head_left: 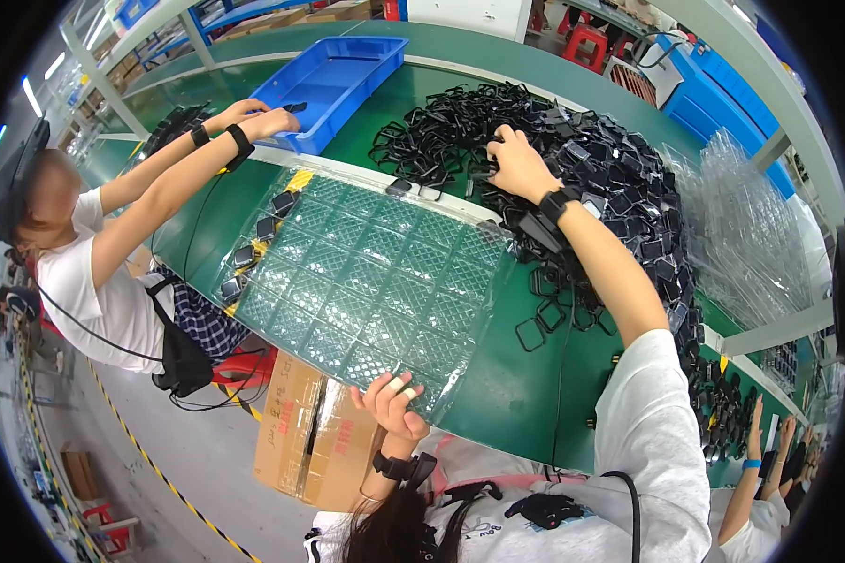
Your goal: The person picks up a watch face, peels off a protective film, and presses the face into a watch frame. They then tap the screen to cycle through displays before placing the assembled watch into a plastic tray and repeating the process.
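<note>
Left hand (396, 399) grips the near edge of a clear plastic compartment tray (366, 281), fingers curled over its rim; the tray lies on the green table (507, 385), a few small black parts (258, 230) seated in its left cells. Right hand (516, 167), farther off, is closed among a heap of black frames (610, 169); what it grasps cannot be told. A co-worker's hands (258, 117) reach at a blue bin (333, 80), far left

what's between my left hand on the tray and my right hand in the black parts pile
In the head view, the clear tray spans from the left hand toward the right hand; then bare green table.
</note>
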### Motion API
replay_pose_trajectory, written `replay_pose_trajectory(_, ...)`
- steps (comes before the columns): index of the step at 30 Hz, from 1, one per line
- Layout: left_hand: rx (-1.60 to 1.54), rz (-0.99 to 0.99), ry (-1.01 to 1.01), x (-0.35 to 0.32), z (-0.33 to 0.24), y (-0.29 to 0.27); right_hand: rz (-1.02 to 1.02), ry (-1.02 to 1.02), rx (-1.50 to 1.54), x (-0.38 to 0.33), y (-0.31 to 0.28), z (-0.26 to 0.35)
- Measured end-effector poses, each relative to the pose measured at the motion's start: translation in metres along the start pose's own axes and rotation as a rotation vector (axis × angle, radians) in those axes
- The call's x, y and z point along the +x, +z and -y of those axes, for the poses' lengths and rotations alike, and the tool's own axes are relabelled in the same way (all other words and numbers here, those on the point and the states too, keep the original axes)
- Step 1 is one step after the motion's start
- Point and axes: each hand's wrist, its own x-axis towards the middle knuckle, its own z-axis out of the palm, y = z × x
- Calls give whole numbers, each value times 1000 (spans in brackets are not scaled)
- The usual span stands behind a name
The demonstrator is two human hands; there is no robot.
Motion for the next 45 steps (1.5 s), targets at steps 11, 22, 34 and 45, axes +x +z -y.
replay_pose_trajectory(11,2,-25,6,-14,9,2,294,-264,237,-72,-95,2)
replay_pose_trajectory(22,46,-10,48,-16,12,2,545,-261,242,-76,-127,4)
replay_pose_trajectory(34,24,-54,-4,-14,8,4,138,-362,340,35,25,48)
replay_pose_trajectory(45,-11,-84,-9,-9,6,2,534,-197,207,25,14,30)
